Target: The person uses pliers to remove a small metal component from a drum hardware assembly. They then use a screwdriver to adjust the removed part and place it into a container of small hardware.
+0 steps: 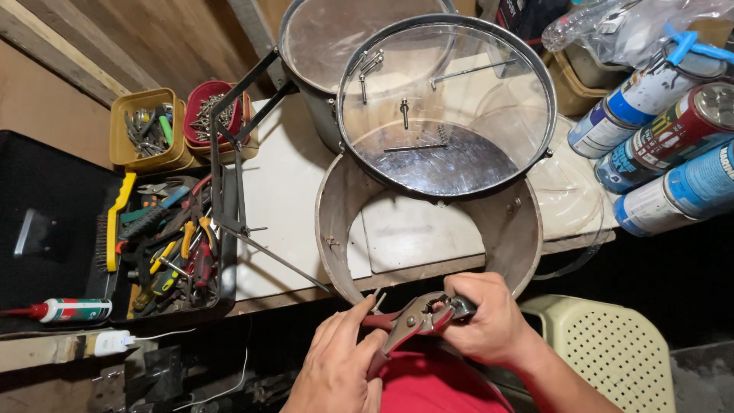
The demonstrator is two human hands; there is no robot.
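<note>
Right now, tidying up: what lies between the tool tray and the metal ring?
Head view: a bare stretch of white tabletop, crossed by thin metal rods, separates the tool tray and metal ring.

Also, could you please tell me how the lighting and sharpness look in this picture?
Head view: bright light on the white bench top, glare on the clear drum skin; dark under the bench; hands and red pliers sharp; spray cans bowed by lens distortion.

Metal hoop (336,229), open centre: passable. Behind it: glass-topped drum (447,107) blocks. Left: tool tray (222,294), thin rods (267,252). Right: spray cans (665,145).
</note>
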